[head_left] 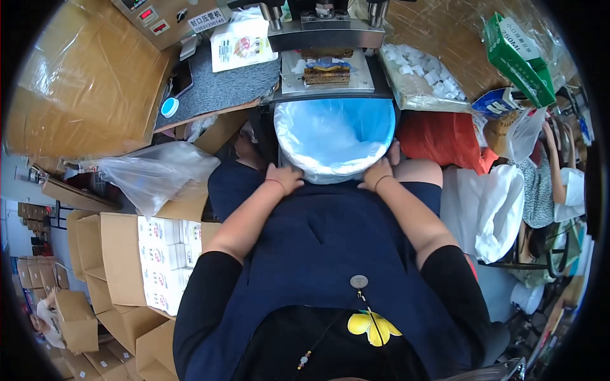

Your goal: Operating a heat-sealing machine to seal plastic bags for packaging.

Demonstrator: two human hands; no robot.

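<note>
A round bin [335, 133] lined with a pale blue plastic bag stands between my knees, just below a metal press machine [325, 38]. My left hand [284, 177] rests on the bin's near left rim, fingers curled over the bag's edge. On the near right rim sits my right hand [377, 173], gripping the bag in the same way. A small striped workpiece [326, 71] lies on the machine's metal plate above the bin. My dark blue apron covers my lap below both hands.
An open cardboard box [127, 254] with several small white cartons stands at my left, a clear plastic bag [155, 171] above it. A tray of small white pieces [422, 76] and a green box [518, 57] lie at the right. Another person [562, 178] sits at far right.
</note>
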